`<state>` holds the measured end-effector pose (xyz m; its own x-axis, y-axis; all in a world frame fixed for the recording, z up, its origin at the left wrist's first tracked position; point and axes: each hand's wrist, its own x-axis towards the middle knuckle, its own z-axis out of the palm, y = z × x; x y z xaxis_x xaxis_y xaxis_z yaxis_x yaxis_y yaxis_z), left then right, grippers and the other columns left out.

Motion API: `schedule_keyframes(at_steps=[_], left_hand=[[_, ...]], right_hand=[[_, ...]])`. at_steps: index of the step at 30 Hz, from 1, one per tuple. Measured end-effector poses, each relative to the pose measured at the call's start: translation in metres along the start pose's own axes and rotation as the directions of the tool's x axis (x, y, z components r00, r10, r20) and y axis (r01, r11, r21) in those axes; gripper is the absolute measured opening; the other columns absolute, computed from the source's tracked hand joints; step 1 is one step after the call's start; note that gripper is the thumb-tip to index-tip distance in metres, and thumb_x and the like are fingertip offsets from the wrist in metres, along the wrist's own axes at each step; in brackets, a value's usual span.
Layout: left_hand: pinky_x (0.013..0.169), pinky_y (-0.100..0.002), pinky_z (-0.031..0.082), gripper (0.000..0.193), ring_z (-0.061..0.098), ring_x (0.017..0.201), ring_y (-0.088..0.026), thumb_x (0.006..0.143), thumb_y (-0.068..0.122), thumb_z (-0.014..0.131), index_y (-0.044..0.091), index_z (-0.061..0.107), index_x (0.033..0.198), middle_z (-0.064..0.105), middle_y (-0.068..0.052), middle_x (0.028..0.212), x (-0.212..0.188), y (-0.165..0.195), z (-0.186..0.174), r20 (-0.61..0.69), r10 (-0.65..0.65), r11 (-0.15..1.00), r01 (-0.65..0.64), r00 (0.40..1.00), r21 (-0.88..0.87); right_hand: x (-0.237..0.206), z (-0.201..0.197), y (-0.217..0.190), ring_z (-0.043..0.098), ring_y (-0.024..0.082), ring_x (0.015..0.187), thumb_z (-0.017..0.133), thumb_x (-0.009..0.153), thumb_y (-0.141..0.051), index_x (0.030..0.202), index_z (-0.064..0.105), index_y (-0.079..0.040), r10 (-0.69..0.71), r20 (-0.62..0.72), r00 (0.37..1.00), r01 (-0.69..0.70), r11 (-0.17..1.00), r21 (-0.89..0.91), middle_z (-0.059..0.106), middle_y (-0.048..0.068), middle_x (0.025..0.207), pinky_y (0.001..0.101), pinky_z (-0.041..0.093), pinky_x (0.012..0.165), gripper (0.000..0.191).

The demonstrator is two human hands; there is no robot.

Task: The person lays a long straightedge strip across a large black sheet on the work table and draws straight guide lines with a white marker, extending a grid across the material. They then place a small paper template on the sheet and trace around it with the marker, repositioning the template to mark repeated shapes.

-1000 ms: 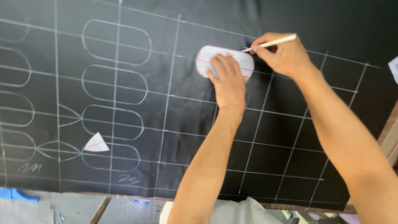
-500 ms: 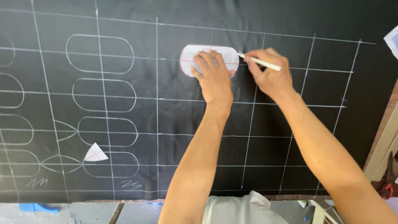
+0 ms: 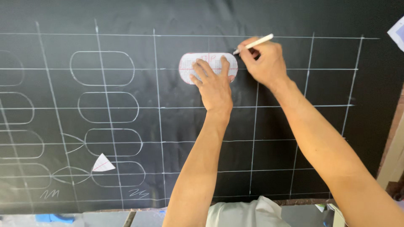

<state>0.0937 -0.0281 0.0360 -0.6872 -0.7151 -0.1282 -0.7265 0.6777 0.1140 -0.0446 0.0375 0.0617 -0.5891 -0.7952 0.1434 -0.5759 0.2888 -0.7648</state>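
Tracing paper template (image 3: 191,67) with white pencil (image 3: 254,43)

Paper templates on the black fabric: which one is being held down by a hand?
The white rounded oblong template, pinned under the left hand by the white marking pencil. The small triangular piece lies untouched, lower left.

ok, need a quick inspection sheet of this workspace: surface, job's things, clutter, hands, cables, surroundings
Surface: black fabric spread flat, chalk grid and rounded outlines drawn on it.
Job's things: white rounded template lies in a grid cell; white marking pencil tip at its upper right edge.
Clutter: small white wedge-shaped piece at lower left.
Hands: left hand presses on the template; right hand grips the pencil.
Cables: nothing seen.
Surroundings: paper corner at right edge; blue object below.
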Motion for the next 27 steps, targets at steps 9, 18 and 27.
schedule_keyframes(at_steps=[9, 18, 27], left_hand=[[0.108, -0.061, 0.041, 0.068, 0.037, 0.139, -0.049, 0.095, 0.051, 0.061, 0.025, 0.036, 0.153, 0.038, -0.034, 0.145, -0.001, -0.002, -0.004, 0.016, -0.008, 1.000, 0.007, 1.000, 0.026], [0.110, -0.060, 0.040, 0.068, 0.037, 0.140, -0.048, 0.095, 0.051, 0.061, 0.024, 0.036, 0.152, 0.037, -0.033, 0.146, -0.002, -0.002, 0.001, 0.014, -0.006, 0.999, 0.005, 1.000, 0.054], [0.108, -0.060, 0.042, 0.064, 0.039, 0.138, -0.049, 0.094, 0.053, 0.062, 0.027, 0.039, 0.149, 0.038, -0.034, 0.144, -0.004, 0.000, 0.003, -0.013, 0.011, 0.999, -0.011, 1.000, 0.036]], right_hand=[[0.029, 0.015, -0.014, 0.071, 0.018, 0.078, 0.073, 0.096, -0.014, 0.107, 0.077, -0.006, -0.082, 0.284, 0.955, 0.071, 0.996, 0.047, 0.076, 0.009, 0.095, 0.0300, 0.054, 0.069, 0.013], [0.034, 0.016, -0.009, 0.071, 0.026, 0.089, 0.069, 0.093, -0.010, 0.112, 0.079, -0.009, -0.219, 0.343, 0.913, 0.238, 0.971, -0.013, 0.079, 0.008, 0.104, 0.0365, 0.057, 0.077, 0.021], [0.028, -0.019, -0.002, 0.070, 0.030, 0.093, 0.071, 0.096, -0.013, 0.109, 0.079, -0.007, -0.213, 0.401, 0.891, 0.286, 0.949, -0.132, 0.078, 0.011, 0.102, 0.0397, 0.056, 0.078, 0.016]])
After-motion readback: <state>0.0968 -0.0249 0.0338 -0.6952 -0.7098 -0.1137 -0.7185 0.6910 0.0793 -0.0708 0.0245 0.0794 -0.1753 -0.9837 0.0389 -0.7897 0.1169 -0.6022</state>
